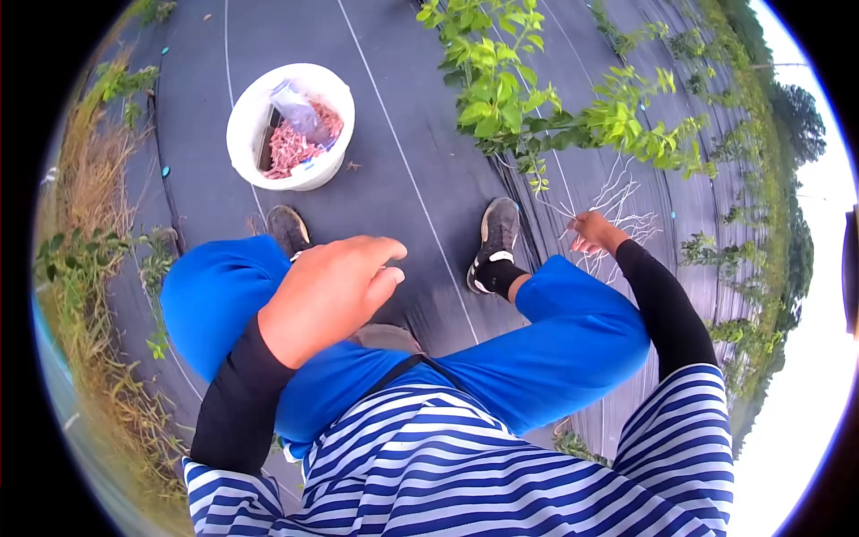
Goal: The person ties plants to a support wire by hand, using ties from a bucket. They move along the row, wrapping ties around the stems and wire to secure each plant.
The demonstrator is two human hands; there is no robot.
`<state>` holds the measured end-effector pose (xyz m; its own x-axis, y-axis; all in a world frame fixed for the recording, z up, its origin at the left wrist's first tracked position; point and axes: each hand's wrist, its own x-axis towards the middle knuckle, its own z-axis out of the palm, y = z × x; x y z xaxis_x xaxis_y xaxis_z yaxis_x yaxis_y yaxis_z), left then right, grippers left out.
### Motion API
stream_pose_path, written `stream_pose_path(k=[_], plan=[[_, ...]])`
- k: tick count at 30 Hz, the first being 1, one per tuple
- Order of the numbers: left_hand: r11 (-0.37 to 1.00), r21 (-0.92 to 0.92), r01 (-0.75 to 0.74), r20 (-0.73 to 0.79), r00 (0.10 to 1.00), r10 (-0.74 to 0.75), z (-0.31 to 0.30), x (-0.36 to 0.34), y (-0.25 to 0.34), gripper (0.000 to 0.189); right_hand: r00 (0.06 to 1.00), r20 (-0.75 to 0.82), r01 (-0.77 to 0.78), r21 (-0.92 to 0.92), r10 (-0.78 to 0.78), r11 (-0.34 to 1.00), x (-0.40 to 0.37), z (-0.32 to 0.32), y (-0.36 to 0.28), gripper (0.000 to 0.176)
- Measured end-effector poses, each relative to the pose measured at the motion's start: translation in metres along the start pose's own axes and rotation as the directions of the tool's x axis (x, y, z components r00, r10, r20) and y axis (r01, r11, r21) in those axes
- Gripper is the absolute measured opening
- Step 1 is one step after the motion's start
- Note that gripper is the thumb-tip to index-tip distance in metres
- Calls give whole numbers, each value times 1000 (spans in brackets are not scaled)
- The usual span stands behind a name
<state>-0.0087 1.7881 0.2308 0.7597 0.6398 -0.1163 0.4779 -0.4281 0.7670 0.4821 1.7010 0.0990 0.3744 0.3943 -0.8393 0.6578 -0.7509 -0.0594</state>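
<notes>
My left hand (335, 285) is raised over my left thigh, its back toward me. The index finger and thumb are bent with a small gap between their tips, and nothing shows in them. Out to the right, beyond my right knee, my right hand (594, 233) is closed around a bunch of thin white wires (626, 201). The strands fan out from the fingers, forward and to both sides. Just ahead of that hand, a leafy green plant (506, 112) leans across the ground cover, its lower leaves close to the wires.
A white bucket (240, 134) stands ahead of my left shoe (288, 230), holding pink strips and a clear plastic bag. My right shoe (498, 237) is on black ground cover (394, 192). Dry grass (98, 215) borders the left; rows of plants (716, 251) run along the right.
</notes>
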Motion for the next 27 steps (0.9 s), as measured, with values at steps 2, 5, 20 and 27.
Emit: stream_pose_path(k=[2, 5, 20, 27], plan=[[1000, -21, 4, 7, 1000, -4, 2, -8, -3, 23, 997, 3, -72, 138, 73, 988, 10, -3, 3, 33], [1000, -27, -7, -44, 999, 5, 3, -19, -8, 23, 944, -27, -276, 476, 328, 835, 83, 5, 65, 23], [991, 85, -107, -128, 985, 117, -47, 15, -2, 23, 999, 18, -29, 912, 31, 409, 29, 143, -73, 16], [999, 8, -42, -273, 961, 42, -61, 8, -28, 25, 768, -543, 463, 103, -340, 881, 8, 209, -103, 29]])
